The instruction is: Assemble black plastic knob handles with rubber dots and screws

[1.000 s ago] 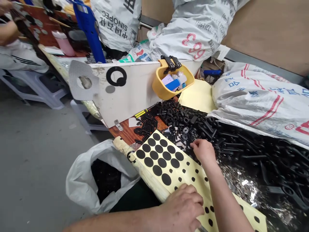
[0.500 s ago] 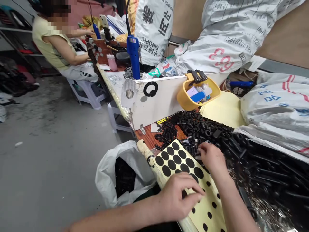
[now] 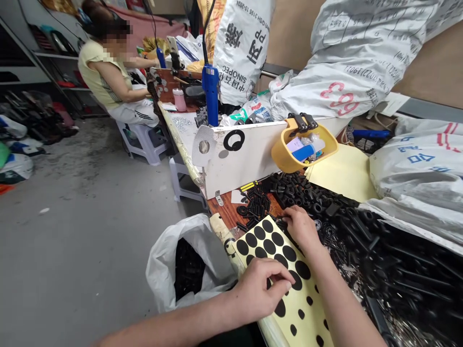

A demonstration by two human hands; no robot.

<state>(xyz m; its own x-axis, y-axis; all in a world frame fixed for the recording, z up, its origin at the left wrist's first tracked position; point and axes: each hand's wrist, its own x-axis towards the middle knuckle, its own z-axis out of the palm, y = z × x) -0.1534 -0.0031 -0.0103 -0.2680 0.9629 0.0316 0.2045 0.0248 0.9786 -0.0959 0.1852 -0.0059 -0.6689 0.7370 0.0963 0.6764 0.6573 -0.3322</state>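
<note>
My left hand point(image 3: 264, 289) hovers with curled fingers over a yellow backing sheet point(image 3: 306, 320) printed with rows of round black stickers point(image 3: 269, 246). Its fingertips are beside one large sticker, and I cannot tell whether they pinch anything. My right hand point(image 3: 300, 229) rests at the sheet's far edge, its fingers at a heap of small black rubber parts point(image 3: 292, 190). Whether it holds one is hidden. Long black parts point(image 3: 394, 265) lie in a mass to the right.
A white sack point(image 3: 162, 270) of black pieces stands left of the bench. A white panel point(image 3: 246, 154) carries a yellow caddy point(image 3: 304, 154). Woven sacks point(image 3: 415, 164) press in from the right. A seated co-worker point(image 3: 104, 82) works farther along the bench beside a blue electric screwdriver point(image 3: 210, 91).
The view has swung left, bringing the co-worker and more floor into sight. My right hand has shifted toward the sheet's far edge, and my left hand's fingers have curled closer together.
</note>
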